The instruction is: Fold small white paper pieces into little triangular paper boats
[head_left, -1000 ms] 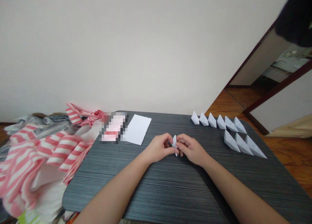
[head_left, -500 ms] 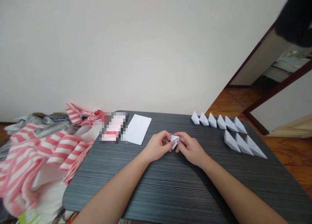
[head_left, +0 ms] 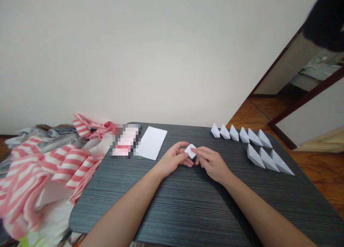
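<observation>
A small piece of folded white paper (head_left: 190, 151) is held over the middle of the dark table (head_left: 172, 207). My left hand (head_left: 173, 158) grips its left side, thumb in front and fingers curled around and beneath. From the other side, my right hand (head_left: 213, 164) pinches the paper, with its index finger laid on the front face. Folded white paper boats (head_left: 244, 135) stand in a row at the back right, and several more boats (head_left: 263, 159) sit in a shorter row in front of them.
White paper sheets (head_left: 153, 143) lie at the back left, beside a pixelated pink-and-white object (head_left: 126, 141). Red-and-white striped cloth (head_left: 61, 164) is heaped left of the table. A pale wall (head_left: 161, 60) rises behind; wooden floor (head_left: 249, 110) shows at right.
The folded paper has been turned so that a squarish face shows instead of a triangular one. My right index finger has moved onto its front, and my left fingers have shifted beneath it.
</observation>
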{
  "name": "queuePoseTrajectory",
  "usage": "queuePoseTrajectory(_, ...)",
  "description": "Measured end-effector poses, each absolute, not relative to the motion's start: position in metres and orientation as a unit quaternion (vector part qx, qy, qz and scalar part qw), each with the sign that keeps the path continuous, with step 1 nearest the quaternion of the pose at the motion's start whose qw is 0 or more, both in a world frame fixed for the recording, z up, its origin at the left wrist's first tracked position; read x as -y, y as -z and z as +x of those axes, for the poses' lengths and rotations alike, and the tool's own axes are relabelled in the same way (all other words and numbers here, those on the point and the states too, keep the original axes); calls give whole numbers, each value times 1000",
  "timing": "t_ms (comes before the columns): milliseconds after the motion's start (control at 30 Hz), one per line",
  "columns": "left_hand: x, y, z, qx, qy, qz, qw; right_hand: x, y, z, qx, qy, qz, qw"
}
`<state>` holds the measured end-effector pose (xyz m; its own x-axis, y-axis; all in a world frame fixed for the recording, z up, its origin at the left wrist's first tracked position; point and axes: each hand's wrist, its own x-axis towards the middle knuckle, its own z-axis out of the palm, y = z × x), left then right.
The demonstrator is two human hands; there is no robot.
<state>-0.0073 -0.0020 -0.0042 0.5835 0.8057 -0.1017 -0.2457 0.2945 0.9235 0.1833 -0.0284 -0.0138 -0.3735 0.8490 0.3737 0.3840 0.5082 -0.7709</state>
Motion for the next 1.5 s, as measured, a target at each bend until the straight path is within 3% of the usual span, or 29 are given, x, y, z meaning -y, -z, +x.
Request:
queuePoseTrajectory(367,3,10,-6,-323,-269,584,694,32,12,178,698,-380,-457,399)
queuePoseTrajectory(567,5,6,-8,-312,-246,616,680,30,6,177,722,-351,-494,334)
queuePoseTrajectory(1500,10,6,-7,-332,-215,675,623,31,-5,174,742,-308,-480,352)
